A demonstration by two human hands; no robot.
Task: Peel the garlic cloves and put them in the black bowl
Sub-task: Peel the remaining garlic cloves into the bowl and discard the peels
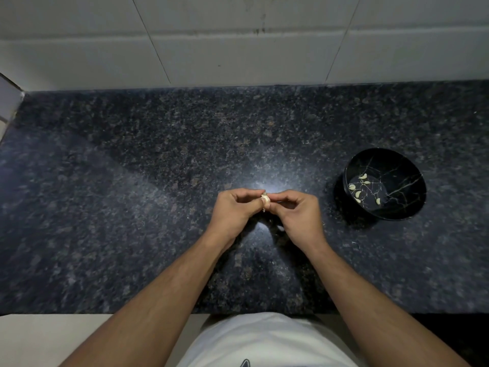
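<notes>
A pale garlic clove [265, 200] with skin still on it is held above the counter's middle. My left hand [236, 210] grips it with curled fingers from the left. My right hand [296, 213] pinches at it from the right, thumb and forefinger meeting at the clove's top. The black bowl [402, 168], marbled with thin light veins, stands on the counter to the right of my hands. Several peeled cloves [362, 177] lie on its bottom.
The dark speckled granite counter [158, 181] runs across the whole view, with a white tiled wall [238, 49] behind it. Its front edge is close to my body. A small bit of skin [354, 243] lies on the counter near my right wrist.
</notes>
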